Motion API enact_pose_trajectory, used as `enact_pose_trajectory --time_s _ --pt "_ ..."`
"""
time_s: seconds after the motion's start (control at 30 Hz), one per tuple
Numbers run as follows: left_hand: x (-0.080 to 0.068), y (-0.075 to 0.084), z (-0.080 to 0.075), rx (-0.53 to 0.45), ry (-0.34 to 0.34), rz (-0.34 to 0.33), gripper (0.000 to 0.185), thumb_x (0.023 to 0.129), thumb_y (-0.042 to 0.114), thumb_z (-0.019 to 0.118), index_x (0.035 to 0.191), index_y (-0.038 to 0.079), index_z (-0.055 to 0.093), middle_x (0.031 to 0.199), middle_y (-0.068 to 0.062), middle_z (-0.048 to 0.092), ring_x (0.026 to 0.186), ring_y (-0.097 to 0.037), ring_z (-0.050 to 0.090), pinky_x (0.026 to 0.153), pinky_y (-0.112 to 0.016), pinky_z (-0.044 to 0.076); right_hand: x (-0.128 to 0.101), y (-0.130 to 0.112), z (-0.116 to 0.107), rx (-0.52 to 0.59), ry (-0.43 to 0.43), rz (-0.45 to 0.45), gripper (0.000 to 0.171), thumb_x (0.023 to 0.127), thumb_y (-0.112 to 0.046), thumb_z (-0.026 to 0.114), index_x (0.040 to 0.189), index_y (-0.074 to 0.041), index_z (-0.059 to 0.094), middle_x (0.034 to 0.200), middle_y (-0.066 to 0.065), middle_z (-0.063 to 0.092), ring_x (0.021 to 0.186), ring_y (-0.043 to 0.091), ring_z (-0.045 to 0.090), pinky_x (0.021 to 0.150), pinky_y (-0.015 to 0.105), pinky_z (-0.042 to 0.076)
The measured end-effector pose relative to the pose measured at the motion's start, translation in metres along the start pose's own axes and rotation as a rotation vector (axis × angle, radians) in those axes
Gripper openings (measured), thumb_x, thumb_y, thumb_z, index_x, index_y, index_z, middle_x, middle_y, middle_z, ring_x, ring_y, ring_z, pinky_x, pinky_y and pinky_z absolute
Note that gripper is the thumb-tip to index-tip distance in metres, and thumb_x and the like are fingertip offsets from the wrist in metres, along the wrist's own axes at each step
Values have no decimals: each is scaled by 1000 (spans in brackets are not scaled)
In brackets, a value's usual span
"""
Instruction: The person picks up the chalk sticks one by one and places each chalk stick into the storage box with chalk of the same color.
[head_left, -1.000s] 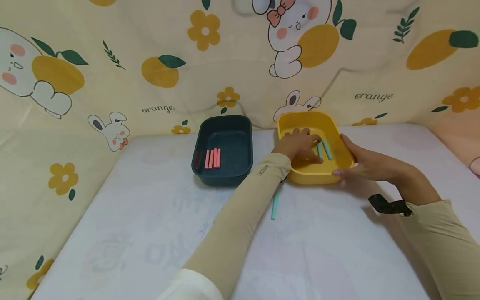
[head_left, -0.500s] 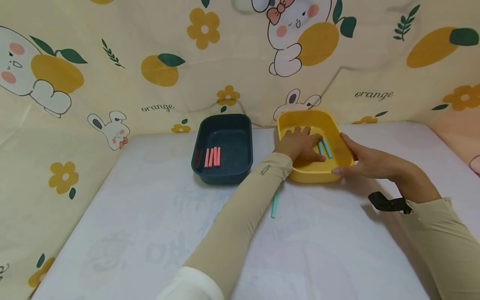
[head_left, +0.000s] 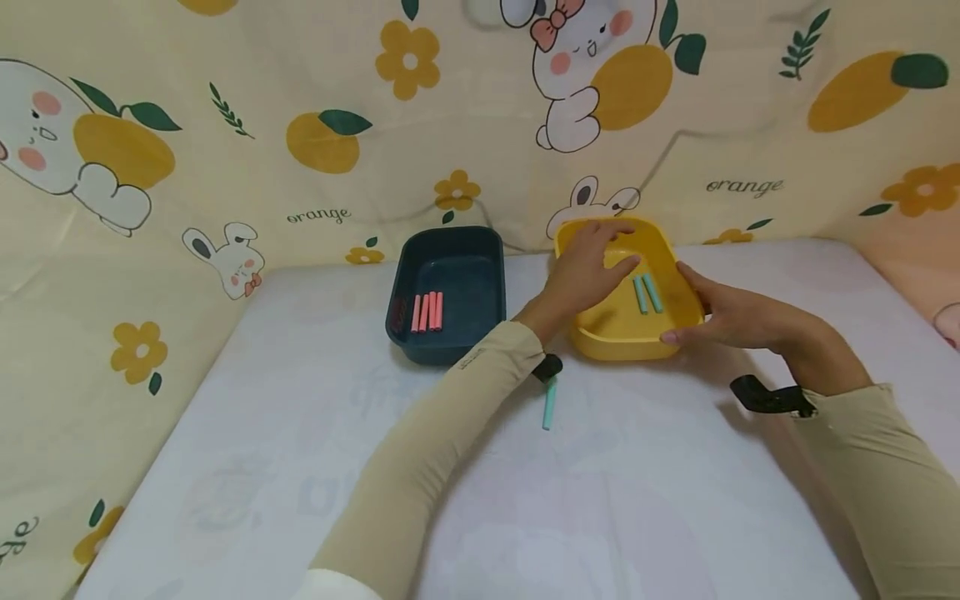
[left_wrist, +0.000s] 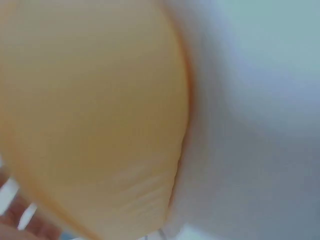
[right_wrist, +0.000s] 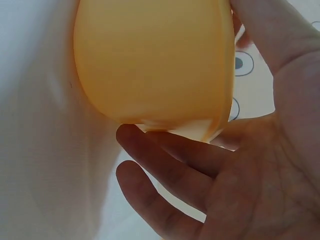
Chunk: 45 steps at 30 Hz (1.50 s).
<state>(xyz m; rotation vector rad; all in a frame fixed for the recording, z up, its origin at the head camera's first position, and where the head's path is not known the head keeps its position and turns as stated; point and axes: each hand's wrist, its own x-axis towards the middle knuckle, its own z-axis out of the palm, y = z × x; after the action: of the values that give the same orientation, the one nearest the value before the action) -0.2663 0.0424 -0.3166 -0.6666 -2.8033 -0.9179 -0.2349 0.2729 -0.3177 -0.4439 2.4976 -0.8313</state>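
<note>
The yellow tray [head_left: 678,292] is sitting at the far side of the white table [head_left: 637,500], just in front of the printed fabric backdrop [head_left: 225,125], and both hands are working at it. The right hand [head_left: 731,317] is holding the tray's right and near-right edge, with the thumb lying along the right rim and the fingers curling under the near corner; the right wrist view is showing those fingers [right_wrist: 170,165] spreading beneath the yellow tray's [right_wrist: 150,60] underside, so that corner is looking slightly raised from the table. The left hand [head_left: 588,271] is hovering over the tray's left half with its fingers relaxed and spread, gripping nothing; whether the fingertips are brushing the far rim, I cannot tell. Two light blue sticks [head_left: 647,293] are lying side by side inside the tray, to the right of the left hand. The left wrist view is showing only a blurred stretch of the tray's yellow wall [left_wrist: 90,115].

A third light blue stick [head_left: 549,405] is lying on the table, just near of the tray and beside the left forearm. To the left of the yellow tray, close by but apart, a dark blue tray [head_left: 480,329] is holding four pink sticks [head_left: 426,312] lined up together in its left part.
</note>
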Motion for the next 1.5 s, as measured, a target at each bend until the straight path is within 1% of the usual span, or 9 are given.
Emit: enact_pose_trajectory --time_s 0.13,0.27,0.43,0.63,0.73,0.93,1.1,1.23,1.5 --pt "-44 -4 -14 -84 82 51 35 98 31 63 130 17 60 127 -2 59 117 -15 55 98 -23 47 3 0 2 -13 1 20 119 88 -42 74 157 -13 -19 158 33 17 134 48 28 112 76 15" --pt "-86 -11 -34 -154 94 95 35 96 24 67 129 15 60 127 -5 56 116 -18 55 97 -27 51 4 -1 4 -17 0 32 121 87 -43 75 156 -14 -20 158 33 15 133 47 27 112 77 14" --pt "-125 -24 -58 -201 12 53 35 94 18 69 128 15 61 122 -4 58 105 -14 59 87 -30 57 3 -4 3 -28 2 20 121 87 -43 75 157 -15 -20 158 32 15 130 46 27 112 76 14" --pt "-157 -35 -60 -167 -183 52 36 91 16 73 126 14 64 117 -4 62 88 -10 59 72 -18 52 2 -4 3 -34 -2 50 121 88 -45 73 156 -15 -22 159 33 10 131 47 24 112 77 12" --pt "-166 -40 -57 -103 -291 47 39 90 19 75 127 14 66 116 -5 63 86 -11 57 70 -17 49 3 -5 3 -28 -7 47 121 88 -45 73 156 -15 -22 159 33 10 131 47 24 112 77 12" --pt "-170 -47 -54 196 -452 41 63 82 40 81 139 22 59 121 4 59 95 -8 56 82 -22 53 4 -7 3 -29 -3 40 120 88 -46 72 156 -15 -22 157 30 17 130 46 26 113 75 14" --pt "-169 -49 -50 257 -479 80 75 81 49 79 145 21 52 126 3 57 108 -10 56 96 -28 52 5 -8 2 -34 -4 57 121 88 -49 72 155 -17 -23 154 30 21 128 46 27 112 76 14" --pt "-169 -50 -45 302 -486 83 78 82 51 77 147 20 48 130 2 56 111 -12 56 99 -29 51 5 -8 2 -37 -10 64 121 87 -50 72 155 -18 -24 156 31 17 130 47 26 112 77 13" --pt "-163 -51 -34 309 -512 82 86 81 60 74 152 22 41 126 4 48 100 -10 53 84 -22 49 1 0 1 -42 -10 59 118 89 -48 70 156 -19 -22 158 31 14 131 48 23 111 77 15"
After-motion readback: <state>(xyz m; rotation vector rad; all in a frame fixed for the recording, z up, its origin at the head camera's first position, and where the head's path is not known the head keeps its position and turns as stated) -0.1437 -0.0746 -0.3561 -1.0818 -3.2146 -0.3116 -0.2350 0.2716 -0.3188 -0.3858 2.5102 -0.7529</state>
